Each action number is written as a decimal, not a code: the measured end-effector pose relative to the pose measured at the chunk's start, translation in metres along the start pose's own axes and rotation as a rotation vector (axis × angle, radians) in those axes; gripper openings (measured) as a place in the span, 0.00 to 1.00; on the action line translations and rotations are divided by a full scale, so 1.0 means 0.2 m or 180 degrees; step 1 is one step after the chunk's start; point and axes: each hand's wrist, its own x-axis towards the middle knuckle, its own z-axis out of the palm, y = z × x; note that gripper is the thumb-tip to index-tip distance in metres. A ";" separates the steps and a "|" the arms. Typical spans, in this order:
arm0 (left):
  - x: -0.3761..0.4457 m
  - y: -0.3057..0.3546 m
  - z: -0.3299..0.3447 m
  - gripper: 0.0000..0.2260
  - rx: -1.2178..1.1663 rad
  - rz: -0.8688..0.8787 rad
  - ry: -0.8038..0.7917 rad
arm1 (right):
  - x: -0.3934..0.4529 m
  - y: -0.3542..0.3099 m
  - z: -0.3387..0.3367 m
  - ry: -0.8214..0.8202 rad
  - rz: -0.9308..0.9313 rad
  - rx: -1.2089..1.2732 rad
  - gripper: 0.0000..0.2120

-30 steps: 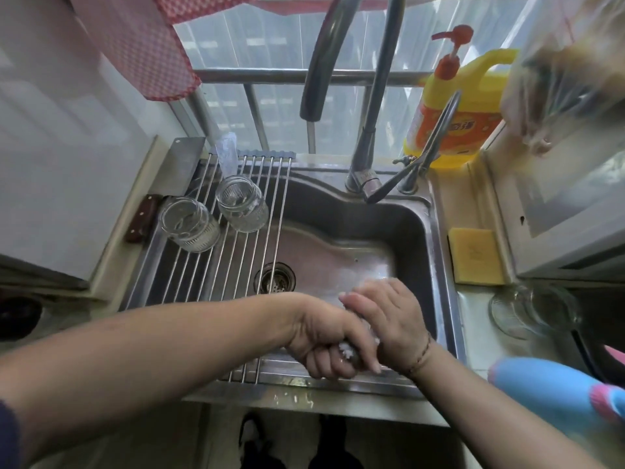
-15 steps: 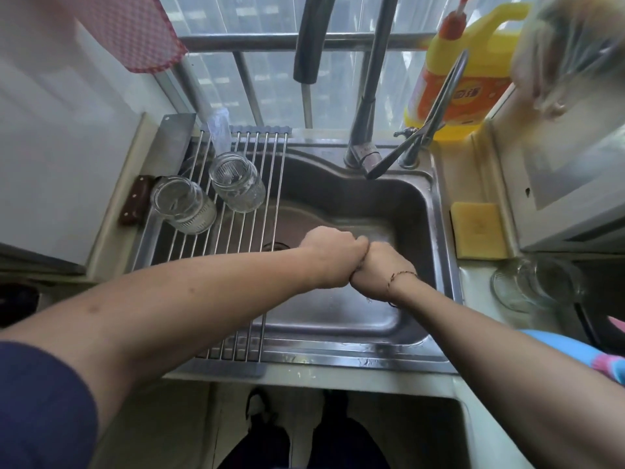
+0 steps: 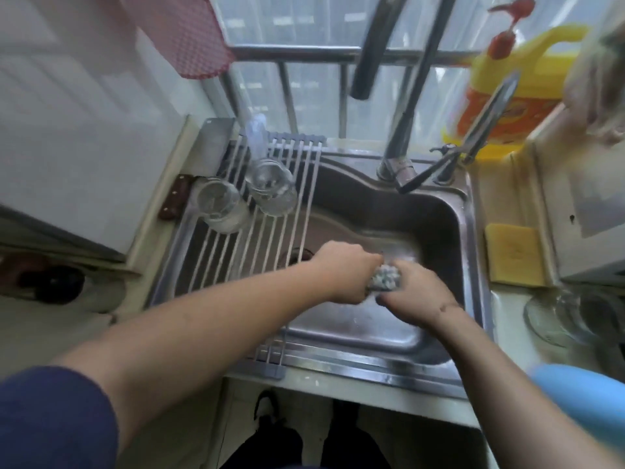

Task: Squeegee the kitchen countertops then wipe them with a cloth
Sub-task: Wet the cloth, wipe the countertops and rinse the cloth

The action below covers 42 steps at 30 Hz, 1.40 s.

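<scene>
- A wet, speckled grey cloth [image 3: 384, 281] is gripped between the two hands at the centre of the frame, over the basin of the steel sink [image 3: 470, 231].
- The left hand [image 3: 345, 275] is curled into a fist round one end of the cloth; the right hand [image 3: 414, 292] is curled round the other end, and the two fists sit close together with only a short bunch of cloth showing between them.
- The step in hand is judged to be wringing out the cloth above the sink, in preparation for the wiping part of the task; no squeegee can be made out in the frame.
- Whether water is being squeezed out cannot be told, because the picture is blurred around the hands.
- The next move is judged to call for opposite twisting of the two fists, after which the cloth would be carried to the counter [image 3: 507, 299] at the right of the frame.
- On that stretch of counter a yellow sponge [image 3: 514, 253] lies just beside the sink rim, and a clear glass lid [image 3: 558, 314] lies below it; these would have to be wiped around or lifted.
- Two glass jars [image 3: 243, 203] lie on the roll-up drying rack [image 3: 270, 238] at the left of the sink, and a yellow detergent bottle [image 3: 507, 106] stands at the upper right behind the tap [image 3: 402, 140].
</scene>
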 end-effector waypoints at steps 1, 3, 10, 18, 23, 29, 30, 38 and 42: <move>-0.05 -0.01 0.00 0.13 -0.0518 -0.0256 -0.0107 | -0.05 -0.01 0.00 0.0292 -0.0021 0.0220 0.12; -0.18 -0.06 0.01 0.17 -0.1396 -0.0523 -0.0212 | -0.14 -0.05 0.03 0.0810 -0.0499 0.1086 0.21; -0.74 -0.25 -0.05 0.17 -0.4354 -0.1257 -0.0599 | -0.15 -0.40 0.24 0.0428 -0.1341 0.2709 0.15; -1.61 -0.41 0.21 0.18 -0.6253 -0.1804 0.0809 | -0.37 -0.92 0.53 -0.1216 -0.1863 0.2271 0.14; -2.20 -0.32 0.52 0.09 -0.6750 -0.1844 0.2268 | -0.66 -1.29 0.97 -0.1286 -0.2036 0.1776 0.09; -2.94 -0.11 0.94 0.18 -0.7130 -0.1721 0.3773 | -1.21 -1.67 1.55 -0.2694 -0.1056 0.1955 0.12; -3.05 -0.09 0.99 0.12 -0.6987 -0.1918 0.4100 | -1.30 -1.70 1.64 -0.2827 -0.1244 0.1803 0.13; -3.55 0.13 1.30 0.12 -0.6448 -0.3328 0.5778 | -1.86 -1.85 2.14 -0.2745 -0.3565 0.0196 0.05; -3.72 0.25 1.42 0.07 -0.6717 -0.2929 0.5796 | -1.91 -1.89 2.26 -0.3666 -0.2935 0.0399 0.15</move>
